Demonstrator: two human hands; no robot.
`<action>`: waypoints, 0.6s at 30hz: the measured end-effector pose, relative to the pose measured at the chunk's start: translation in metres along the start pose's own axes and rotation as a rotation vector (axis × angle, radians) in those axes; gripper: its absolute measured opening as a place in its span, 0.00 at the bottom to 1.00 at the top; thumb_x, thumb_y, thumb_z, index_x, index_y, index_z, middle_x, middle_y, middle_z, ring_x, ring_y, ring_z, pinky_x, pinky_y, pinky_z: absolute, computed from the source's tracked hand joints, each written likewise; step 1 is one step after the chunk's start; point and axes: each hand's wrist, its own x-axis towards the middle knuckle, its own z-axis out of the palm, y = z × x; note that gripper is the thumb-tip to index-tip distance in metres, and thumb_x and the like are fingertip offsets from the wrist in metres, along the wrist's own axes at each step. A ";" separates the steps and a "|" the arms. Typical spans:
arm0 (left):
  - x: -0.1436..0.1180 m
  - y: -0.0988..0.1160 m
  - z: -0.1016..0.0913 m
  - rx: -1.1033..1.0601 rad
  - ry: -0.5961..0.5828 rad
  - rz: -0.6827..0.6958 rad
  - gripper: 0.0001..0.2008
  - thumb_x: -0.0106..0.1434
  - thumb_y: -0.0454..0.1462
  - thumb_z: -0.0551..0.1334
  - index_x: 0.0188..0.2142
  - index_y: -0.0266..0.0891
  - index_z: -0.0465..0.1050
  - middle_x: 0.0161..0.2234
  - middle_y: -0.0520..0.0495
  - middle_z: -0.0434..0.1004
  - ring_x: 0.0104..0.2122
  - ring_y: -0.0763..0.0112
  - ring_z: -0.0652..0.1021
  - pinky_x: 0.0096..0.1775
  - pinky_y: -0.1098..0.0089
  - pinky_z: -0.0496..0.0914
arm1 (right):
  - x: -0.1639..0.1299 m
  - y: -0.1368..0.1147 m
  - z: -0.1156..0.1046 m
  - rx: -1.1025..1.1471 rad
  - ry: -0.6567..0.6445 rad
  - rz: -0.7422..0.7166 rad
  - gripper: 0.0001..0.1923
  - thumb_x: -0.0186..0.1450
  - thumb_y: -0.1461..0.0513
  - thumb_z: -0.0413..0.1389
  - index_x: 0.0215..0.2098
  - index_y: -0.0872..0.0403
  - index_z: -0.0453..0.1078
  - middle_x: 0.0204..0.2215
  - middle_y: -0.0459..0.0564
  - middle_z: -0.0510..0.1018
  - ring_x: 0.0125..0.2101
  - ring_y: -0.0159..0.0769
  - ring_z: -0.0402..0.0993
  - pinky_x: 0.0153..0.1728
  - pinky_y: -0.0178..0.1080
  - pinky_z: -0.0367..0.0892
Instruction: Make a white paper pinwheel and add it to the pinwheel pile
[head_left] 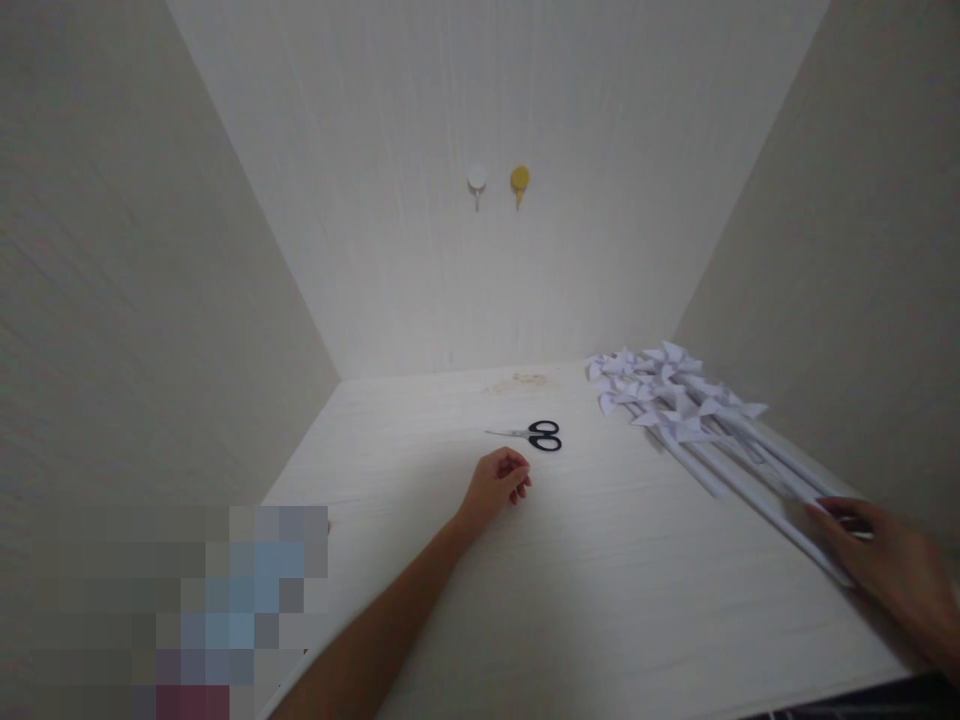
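- Right hand (896,570): fingers laid flat, loosely spread, on the near stick ends of the paper pinwheels (694,420); a finished batch, heads fanned beyond it.
- Left hand (499,483): curled loosely on the desk (600,580), holding nothing.
- Scissors (536,436): closed, untouched, just beyond the left hand.

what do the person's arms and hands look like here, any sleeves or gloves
Both arms are bare: no sleeve shows on the left forearm, which is visible from near the elbow to the left hand. The right hand is bare too, with only its wrist in view at the frame edge. No gloves, watch, rings or bracelets can be seen. The right fingernails look dark, possibly painted; the picture is too soft to be sure.
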 end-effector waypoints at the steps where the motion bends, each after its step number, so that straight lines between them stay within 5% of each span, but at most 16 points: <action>1: 0.000 -0.001 0.000 0.003 -0.001 0.002 0.07 0.48 0.38 0.58 0.25 0.35 0.63 0.17 0.54 0.67 0.15 0.81 0.66 0.16 0.78 0.59 | 0.000 -0.001 0.000 -0.029 -0.009 0.018 0.11 0.40 0.48 0.56 0.16 0.43 0.64 0.17 0.59 0.72 0.17 0.44 0.66 0.22 0.48 0.56; 12: 0.001 -0.003 0.000 0.006 -0.002 0.013 0.07 0.49 0.38 0.58 0.25 0.35 0.62 0.17 0.54 0.67 0.14 0.81 0.66 0.16 0.78 0.58 | 0.002 0.004 0.001 -0.117 -0.092 0.083 0.15 0.38 0.47 0.56 0.19 0.46 0.64 0.19 0.56 0.73 0.23 0.47 0.69 0.29 0.47 0.60; 18: 0.000 -0.004 0.001 -0.014 0.023 0.028 0.09 0.48 0.38 0.57 0.29 0.36 0.62 0.18 0.55 0.67 0.14 0.81 0.66 0.16 0.78 0.58 | 0.002 0.007 -0.003 -0.283 -0.017 -0.002 0.15 0.49 0.49 0.51 0.23 0.51 0.65 0.21 0.56 0.73 0.22 0.47 0.71 0.24 0.45 0.63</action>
